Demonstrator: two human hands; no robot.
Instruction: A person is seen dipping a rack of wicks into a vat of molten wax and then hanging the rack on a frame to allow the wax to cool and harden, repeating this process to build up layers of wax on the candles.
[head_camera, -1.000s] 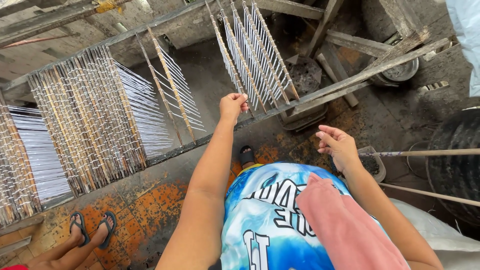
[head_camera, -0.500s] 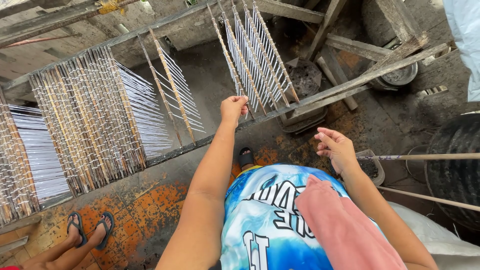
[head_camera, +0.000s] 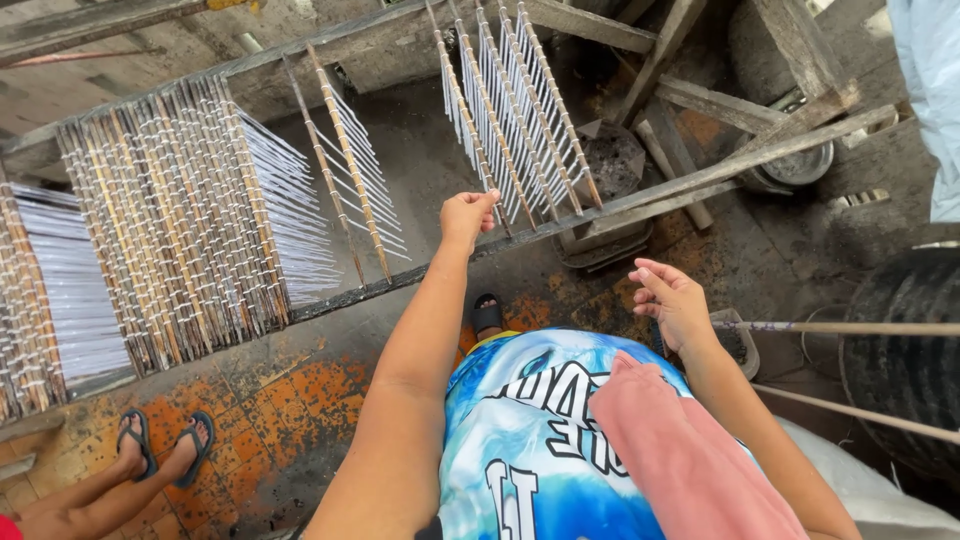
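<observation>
Over the last second little had changed: the left hand (head_camera: 467, 217) had stayed closed on the near end of a bamboo rod (head_camera: 468, 118) hung with thin white strands, at the front rail (head_camera: 690, 183) of the wooden rack. The view had tipped slightly, so the rack sat a touch lower in the picture; the rod itself had not visibly shifted along the rail. That suggested the grip was being held or settled rather than the rod carried anywhere.

The left arm was stretched almost straight forward, fist curled over the rod end, knuckles up. The right hand (head_camera: 672, 301) hung apart from the rack, well to the right, fingers loosely spread and half curled, holding nothing; a long stick (head_camera: 850, 328) lay just beside it without clear contact. To the left, a dense bundle of rods (head_camera: 170, 220) rested across the rack. Another person's sandalled feet (head_camera: 160, 450) stood on the orange tiled floor (head_camera: 300, 400).
</observation>
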